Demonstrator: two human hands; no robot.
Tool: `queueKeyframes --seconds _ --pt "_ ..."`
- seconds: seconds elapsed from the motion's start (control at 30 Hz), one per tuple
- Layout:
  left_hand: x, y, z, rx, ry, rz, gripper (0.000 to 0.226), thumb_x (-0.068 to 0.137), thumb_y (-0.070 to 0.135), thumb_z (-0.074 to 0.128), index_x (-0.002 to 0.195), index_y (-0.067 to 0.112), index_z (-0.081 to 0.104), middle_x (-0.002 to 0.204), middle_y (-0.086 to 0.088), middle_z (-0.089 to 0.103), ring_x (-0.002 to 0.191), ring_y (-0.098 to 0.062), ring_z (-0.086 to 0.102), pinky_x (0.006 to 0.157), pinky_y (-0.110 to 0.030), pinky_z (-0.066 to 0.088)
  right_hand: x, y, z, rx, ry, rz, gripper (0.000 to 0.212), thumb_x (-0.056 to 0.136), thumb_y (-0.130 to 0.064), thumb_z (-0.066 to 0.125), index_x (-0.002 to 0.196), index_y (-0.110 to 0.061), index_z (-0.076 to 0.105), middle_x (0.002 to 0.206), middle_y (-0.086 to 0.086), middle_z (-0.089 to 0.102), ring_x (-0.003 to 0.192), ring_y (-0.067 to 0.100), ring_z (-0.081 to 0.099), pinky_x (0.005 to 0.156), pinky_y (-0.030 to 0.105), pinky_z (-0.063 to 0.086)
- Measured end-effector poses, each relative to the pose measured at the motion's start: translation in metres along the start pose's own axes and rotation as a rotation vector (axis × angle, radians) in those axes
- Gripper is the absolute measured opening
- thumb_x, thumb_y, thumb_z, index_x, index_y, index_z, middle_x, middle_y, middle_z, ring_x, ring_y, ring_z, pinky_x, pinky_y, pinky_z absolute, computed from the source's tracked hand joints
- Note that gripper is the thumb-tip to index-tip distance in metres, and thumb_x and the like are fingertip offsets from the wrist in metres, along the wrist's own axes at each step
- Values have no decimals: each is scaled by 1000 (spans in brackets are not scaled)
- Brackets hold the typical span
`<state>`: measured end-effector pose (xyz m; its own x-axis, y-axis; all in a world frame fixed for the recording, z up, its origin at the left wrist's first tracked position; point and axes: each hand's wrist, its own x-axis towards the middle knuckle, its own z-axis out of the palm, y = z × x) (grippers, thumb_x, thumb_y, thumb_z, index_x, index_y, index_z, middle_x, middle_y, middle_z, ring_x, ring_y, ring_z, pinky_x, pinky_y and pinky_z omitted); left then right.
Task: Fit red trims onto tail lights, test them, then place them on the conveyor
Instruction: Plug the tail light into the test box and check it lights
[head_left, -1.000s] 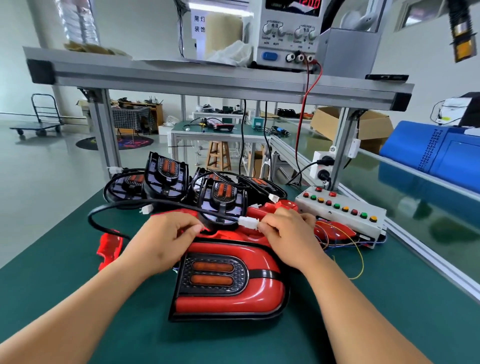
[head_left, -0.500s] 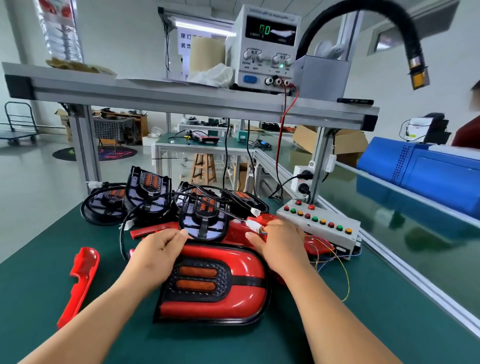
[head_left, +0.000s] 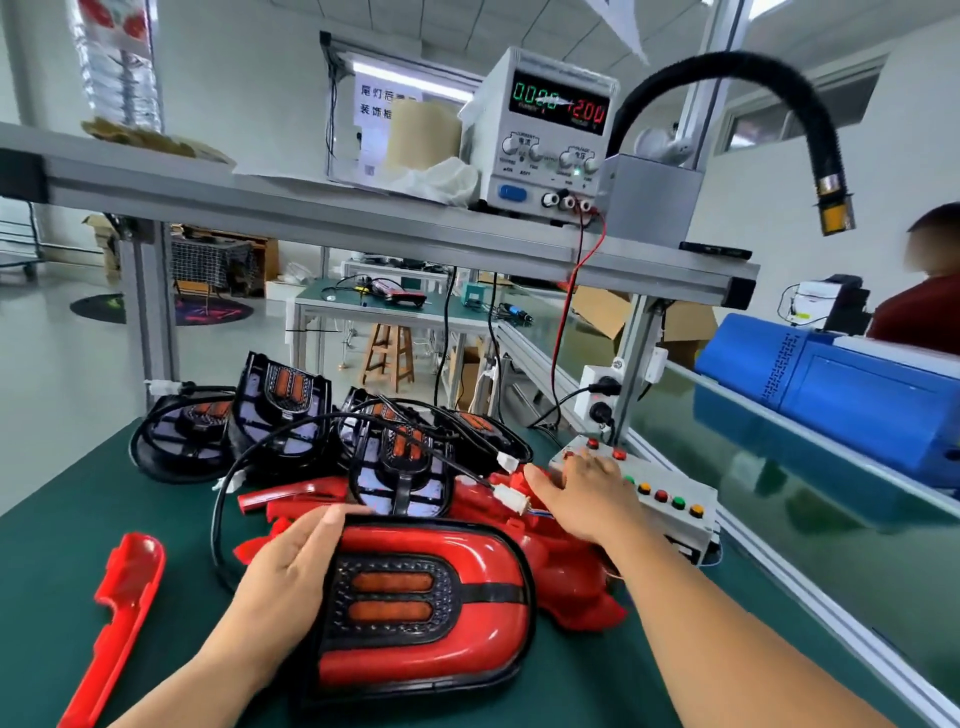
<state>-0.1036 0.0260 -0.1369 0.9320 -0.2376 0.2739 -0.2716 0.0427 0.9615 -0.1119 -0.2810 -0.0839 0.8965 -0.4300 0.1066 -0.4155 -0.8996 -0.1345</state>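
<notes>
Testing step, by the look of it. The oval black-rimmed tail light with its glossy red plastic trim fitted (head_left: 431, 608) lies face up on the green-matted worktop (head_left: 62, 525), near the middle of the near edge. Its amber bars are not visibly lit. The left hand (head_left: 291, 587) lies flat against the lamp's left end with its fingers straight and together, steadying it rather than gripping. The right hand (head_left: 582, 499) reaches to the grey metal control box with coloured push buttons (head_left: 670, 499) at the right edge. Its fingers are stretched out over the far red buttons and hold nothing; I cannot tell whether one is pressed. The white plastic plug on the black lead (head_left: 511, 500) sits just beside the right thumb, apparently joined to the box's thin wires. The white bench power supply (head_left: 550, 140) on the upper shelf shows lit digits. A heap of black untrimmed lamp units (head_left: 280, 410) sits towards the far edge, and a loose long red trim piece (head_left: 117, 618) lies towards the near left corner. Next move, as I judge it: press each button, watch the bars light, unplug, then lift the lamp right onto the green conveyor belt (head_left: 753, 499) beyond the rail.
</notes>
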Motion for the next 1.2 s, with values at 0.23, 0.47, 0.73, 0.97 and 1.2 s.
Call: queueKeyframes --seconds 0.23,0.47,0.73,0.97,1.2 --pt "3 -10 -3 59 35 44 41 87 59 42 98 32 71 92 -4 75 89 -22 71 88 -46 55 20 0 10 -66 -64 -14 99 82 -81 -2 149 -21 37 164 -2 13 146 29 9 114 49 14" --pt "3 -7 -3 216 120 118 56 88 56 37 88 6 63 73 -22 57 67 -13 49 61 -25 38 21 -2 16 -81 -29 2 98 83 -79 -6 148 -21 40 158 -3 28 142 28 16 113 48 15" --pt "2 -9 -2 231 188 161 56 85 59 36 79 9 59 58 2 44 52 -6 38 47 -15 29 19 1 20 -16 -29 10 96 83 -79 -6 149 -24 37 162 -7 18 145 28 10 117 51 7" --pt "5 -14 -2 237 190 142 31 90 55 39 85 37 64 89 -15 66 69 -10 55 64 -17 43 15 6 25 -5 70 87 98 83 -79 -3 149 -19 36 164 7 14 145 32 11 116 51 13" --pt "5 -12 -2 217 203 152 41 87 58 38 72 25 57 55 5 45 53 -5 38 49 -16 33 14 8 24 -40 51 119 98 84 -78 -3 147 -17 40 161 5 23 141 30 15 111 51 18"
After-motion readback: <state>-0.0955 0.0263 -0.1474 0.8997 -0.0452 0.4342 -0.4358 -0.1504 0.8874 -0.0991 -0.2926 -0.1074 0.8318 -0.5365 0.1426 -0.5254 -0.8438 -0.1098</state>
